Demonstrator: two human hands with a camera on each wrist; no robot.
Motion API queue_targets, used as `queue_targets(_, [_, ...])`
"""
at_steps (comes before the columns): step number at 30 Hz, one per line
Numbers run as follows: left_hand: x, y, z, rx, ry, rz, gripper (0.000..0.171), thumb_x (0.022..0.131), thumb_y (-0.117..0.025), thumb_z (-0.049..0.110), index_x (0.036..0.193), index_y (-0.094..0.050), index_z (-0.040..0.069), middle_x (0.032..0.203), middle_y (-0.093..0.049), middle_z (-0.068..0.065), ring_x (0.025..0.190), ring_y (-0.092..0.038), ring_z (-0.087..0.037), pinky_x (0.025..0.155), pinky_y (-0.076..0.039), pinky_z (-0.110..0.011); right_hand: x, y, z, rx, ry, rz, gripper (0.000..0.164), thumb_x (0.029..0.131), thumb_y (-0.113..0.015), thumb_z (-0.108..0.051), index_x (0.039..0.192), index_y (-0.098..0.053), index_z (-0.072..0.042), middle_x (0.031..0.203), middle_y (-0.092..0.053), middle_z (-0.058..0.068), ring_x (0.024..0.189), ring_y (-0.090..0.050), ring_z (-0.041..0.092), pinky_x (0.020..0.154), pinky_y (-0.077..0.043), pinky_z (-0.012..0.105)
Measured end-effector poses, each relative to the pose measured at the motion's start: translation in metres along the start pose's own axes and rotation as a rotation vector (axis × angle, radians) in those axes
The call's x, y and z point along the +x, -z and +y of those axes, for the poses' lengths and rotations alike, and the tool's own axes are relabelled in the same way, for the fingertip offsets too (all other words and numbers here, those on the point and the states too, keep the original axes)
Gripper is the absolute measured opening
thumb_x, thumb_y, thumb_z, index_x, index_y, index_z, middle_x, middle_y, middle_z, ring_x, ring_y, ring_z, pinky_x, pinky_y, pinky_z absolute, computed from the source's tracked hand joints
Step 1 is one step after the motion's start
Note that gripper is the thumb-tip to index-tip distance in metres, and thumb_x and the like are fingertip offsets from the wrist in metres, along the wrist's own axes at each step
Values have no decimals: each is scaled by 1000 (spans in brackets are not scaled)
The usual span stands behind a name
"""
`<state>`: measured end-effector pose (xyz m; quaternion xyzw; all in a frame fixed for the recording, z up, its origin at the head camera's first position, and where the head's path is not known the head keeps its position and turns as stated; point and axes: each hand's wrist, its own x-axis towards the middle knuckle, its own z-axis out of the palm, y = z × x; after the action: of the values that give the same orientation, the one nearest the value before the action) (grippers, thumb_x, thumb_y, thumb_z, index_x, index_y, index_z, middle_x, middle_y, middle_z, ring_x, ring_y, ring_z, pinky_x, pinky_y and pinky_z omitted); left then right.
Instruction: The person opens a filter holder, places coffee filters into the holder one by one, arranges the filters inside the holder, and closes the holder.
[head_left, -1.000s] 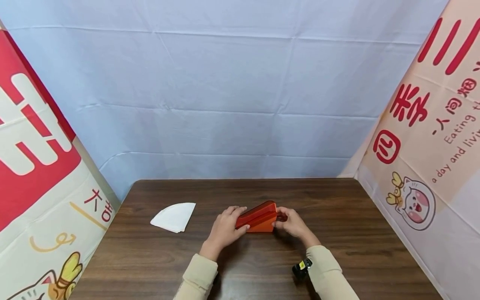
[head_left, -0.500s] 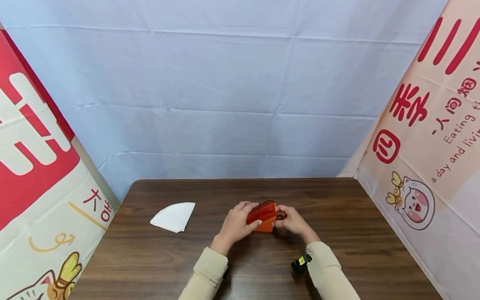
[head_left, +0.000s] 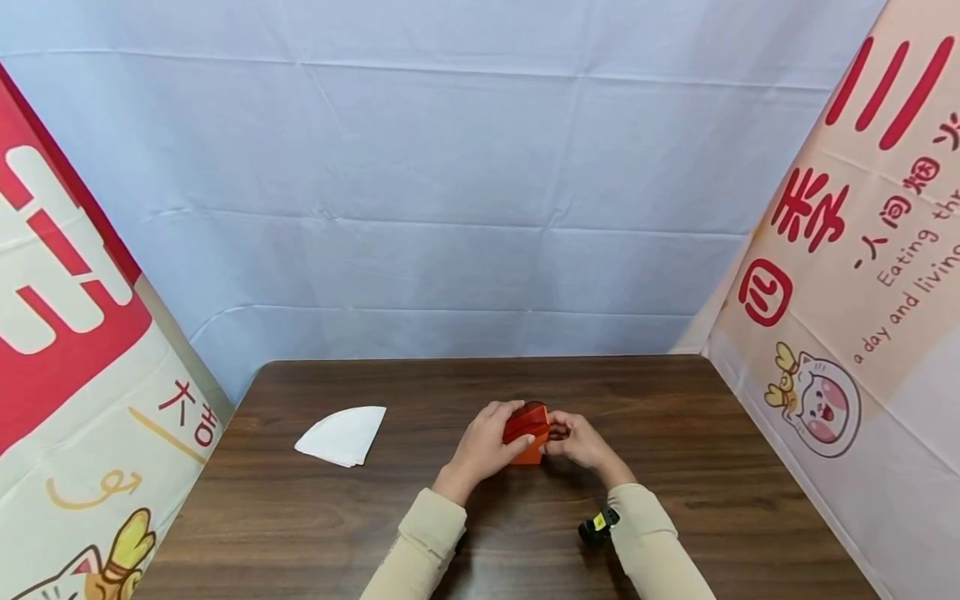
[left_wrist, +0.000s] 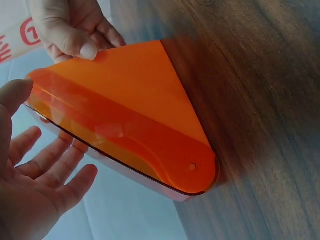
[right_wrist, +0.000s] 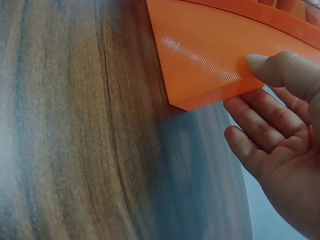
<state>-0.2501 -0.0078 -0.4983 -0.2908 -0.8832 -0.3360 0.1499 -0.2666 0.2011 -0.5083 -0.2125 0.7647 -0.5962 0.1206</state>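
Orange wedge-shaped box [left_wrist: 135, 75] stands on the tabletop [head_left: 375, 517], between the two hands. I log the right hand [head_left: 585, 442] pinching one end, thumb on the near face, fingers behind. The left hand [head_left: 483, 442] grips across the tinted cover [left_wrist: 125, 137], thumb nearer, fingers on the far side. Left of the grip, well apart, I note a fan-shaped white stack [head_left: 341, 436]; beyond the grip hangs pale blue cloth [head_left: 420, 183].

Head view looks down; close wrist views share orange case [left_wrist: 127, 102].
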Motion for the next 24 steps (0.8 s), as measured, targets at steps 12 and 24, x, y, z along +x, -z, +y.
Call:
queue_targets(12, [5,-7,-4,108,-32,46,46,87,-64,32,127,-56,9,100,-56,-5,83,-53,-17,75,-48,-28,-5,-4,-10,14,-2,6,29,79,-60,16,107,-55,15,99,-62,27,94,-58,44,74,-51,30])
queue_targets(24, [6,-3,-4,72,-20,29,45,86,-66,31,125,-57,10,102,-56,-6,87,-53,-18,79,-48,-30,-5,-5,-8,-1,-20,28,29,79,-63,14,107,-57,12,100,-63,21,95,-59,38,74,-51,28])
